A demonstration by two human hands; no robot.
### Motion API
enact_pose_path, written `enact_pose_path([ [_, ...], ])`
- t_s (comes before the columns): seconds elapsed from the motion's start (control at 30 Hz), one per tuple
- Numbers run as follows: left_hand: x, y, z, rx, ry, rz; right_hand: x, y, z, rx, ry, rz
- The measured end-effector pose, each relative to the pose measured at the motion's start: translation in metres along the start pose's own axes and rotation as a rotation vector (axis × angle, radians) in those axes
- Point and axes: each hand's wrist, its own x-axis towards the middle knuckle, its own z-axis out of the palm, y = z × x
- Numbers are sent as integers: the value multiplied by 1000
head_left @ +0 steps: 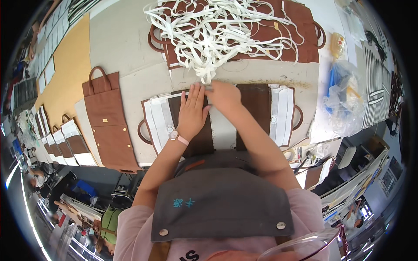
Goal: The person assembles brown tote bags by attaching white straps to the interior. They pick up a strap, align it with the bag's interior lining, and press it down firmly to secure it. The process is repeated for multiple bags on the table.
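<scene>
A bag piece lies flat before me, with dark brown panels (253, 115), white side sections (282, 115) and a brown loop handle at each end. My left hand (191, 111) rests on its left brown panel, fingers stretched out and palm down. Close beside it, at the piece's far edge, my right hand (224, 96) is closed; what its fingers pinch is hidden. Just beyond both hands, a tangled heap of white strips (209, 35) trails its end toward my fingertips. Under the heap are brown bag pieces (305, 37) with loop handles.
To the left lies a brown bag piece (109, 126) with a handle, and smaller brown-and-white pieces (74, 137) beyond it. Clear plastic bags (346, 95) and a yellow-topped bottle (337, 45) are at the right. Scissors and small tools (309, 158) sit near the front right edge.
</scene>
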Motion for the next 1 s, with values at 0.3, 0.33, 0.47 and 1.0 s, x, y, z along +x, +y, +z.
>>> enact_pose_path([
  [0.3, -3, 0, 2, 64, -35, 13, -26, 87, -71, 452, -93, 89],
  [0.33, -4, 0, 3, 72, -34, 18, -25, 90, -70, 454, -92, 107],
  [0.47, -3, -1, 4, 71, -32, 28, -20, 93, -61, 220, 94, 20],
  [1.0, 1, 5, 0, 197, -78, 24, -12, 100, -40, 114, 231, -43],
])
